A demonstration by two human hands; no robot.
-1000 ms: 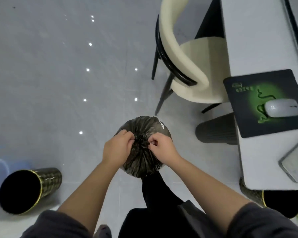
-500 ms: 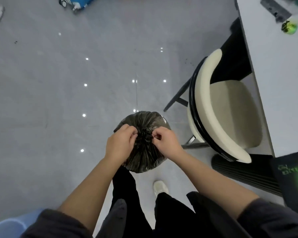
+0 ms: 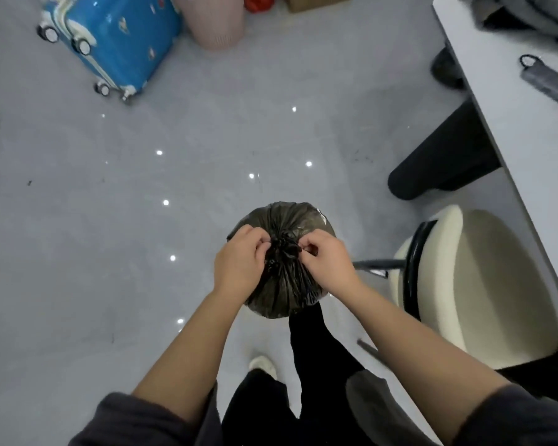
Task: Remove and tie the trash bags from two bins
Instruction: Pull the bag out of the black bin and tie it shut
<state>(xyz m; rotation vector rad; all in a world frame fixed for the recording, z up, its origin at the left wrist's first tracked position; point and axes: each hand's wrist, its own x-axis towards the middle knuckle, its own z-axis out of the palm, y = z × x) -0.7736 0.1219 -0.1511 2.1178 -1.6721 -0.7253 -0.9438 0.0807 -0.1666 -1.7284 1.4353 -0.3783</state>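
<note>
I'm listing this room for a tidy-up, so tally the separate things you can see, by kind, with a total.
trash bag, black: 1
suitcase, blue: 1
basket, pink: 1
chair, cream: 1
desk, white: 1
umbrella, folded, grey, by its look: 1
Total: 6
Things cut off at the top edge are not counted.

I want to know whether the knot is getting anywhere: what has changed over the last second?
The view has swung: the two bins and mouse pad have left the frame, the chair now sits lower right, and a blue suitcase and pink basket have appeared at the top. Unchanged: the left hand and right hand still pinch the gathered neck of the black trash bag.
</note>
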